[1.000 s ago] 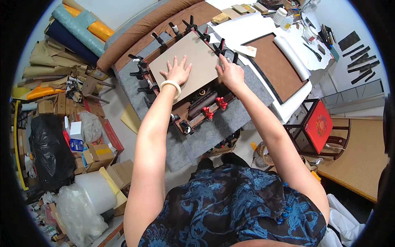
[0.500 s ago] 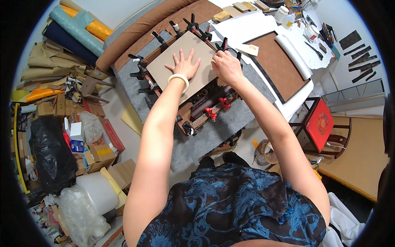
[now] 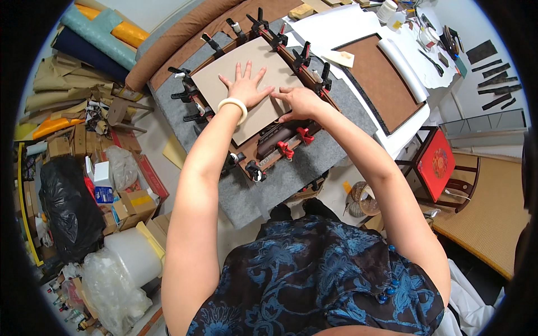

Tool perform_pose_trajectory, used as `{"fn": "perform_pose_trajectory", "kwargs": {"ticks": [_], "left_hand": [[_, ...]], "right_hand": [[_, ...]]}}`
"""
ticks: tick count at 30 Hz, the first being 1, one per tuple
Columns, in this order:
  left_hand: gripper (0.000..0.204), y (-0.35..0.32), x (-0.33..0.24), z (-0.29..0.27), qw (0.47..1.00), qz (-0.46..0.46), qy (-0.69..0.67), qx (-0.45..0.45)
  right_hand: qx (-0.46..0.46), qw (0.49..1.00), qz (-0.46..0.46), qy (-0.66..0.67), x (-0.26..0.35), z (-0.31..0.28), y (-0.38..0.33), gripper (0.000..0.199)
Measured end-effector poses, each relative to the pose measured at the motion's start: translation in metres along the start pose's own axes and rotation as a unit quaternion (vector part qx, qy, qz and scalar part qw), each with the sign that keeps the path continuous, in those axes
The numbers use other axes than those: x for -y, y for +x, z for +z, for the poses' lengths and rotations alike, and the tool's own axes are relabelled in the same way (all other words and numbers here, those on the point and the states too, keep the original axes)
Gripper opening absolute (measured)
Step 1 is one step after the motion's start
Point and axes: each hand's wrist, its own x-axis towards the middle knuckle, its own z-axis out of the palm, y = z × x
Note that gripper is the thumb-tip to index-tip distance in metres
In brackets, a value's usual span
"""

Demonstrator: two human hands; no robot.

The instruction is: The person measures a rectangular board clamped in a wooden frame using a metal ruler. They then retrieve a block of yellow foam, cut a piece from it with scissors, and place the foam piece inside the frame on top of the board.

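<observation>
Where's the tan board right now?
Head view, upper centre: the tan board lies flat inside the clamped frame on grey felt, under both hands.

The left hand (image 3: 246, 88) lies flat, fingers spread, on a tan cardboard sheet (image 3: 246, 84), a pale bangle (image 3: 233, 106) on its wrist. The right hand (image 3: 301, 102) presses fingertips down on the sheet's right edge, just beside the left. The sheet rests on a wooden frame (image 3: 269, 143) ringed with black clamps (image 3: 188, 95) – two red-handled clamps (image 3: 294, 143) at the near side – all on a grey felt mat (image 3: 314, 162). A brown board (image 3: 381, 78) lies to the right, fabric rolls (image 3: 106, 33) to the left
</observation>
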Motion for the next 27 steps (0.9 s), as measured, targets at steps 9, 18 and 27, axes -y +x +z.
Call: {"fn": "perform_pose_trajectory", "kwargs": {"ticks": [9, 18, 27], "left_hand": [[0.074, 0.024, 0.022, 0.024, 0.992, -0.063, -0.09, -0.056], [0.071, 0.017, 0.022, 0.031, 0.991, -0.059, -0.093, -0.076], [0.072, 0.023, 0.024, 0.028, 0.993, -0.058, -0.092, -0.042]], "right_hand": [[-0.239, 0.969, -0.03, 0.06, 0.012, -0.005, -0.01, 0.046], [-0.354, 0.925, 0.051, 0.132, 0.005, -0.011, -0.055, 0.026], [-0.366, 0.911, 0.092, 0.166, -0.002, -0.002, -0.057, 0.02]]}}
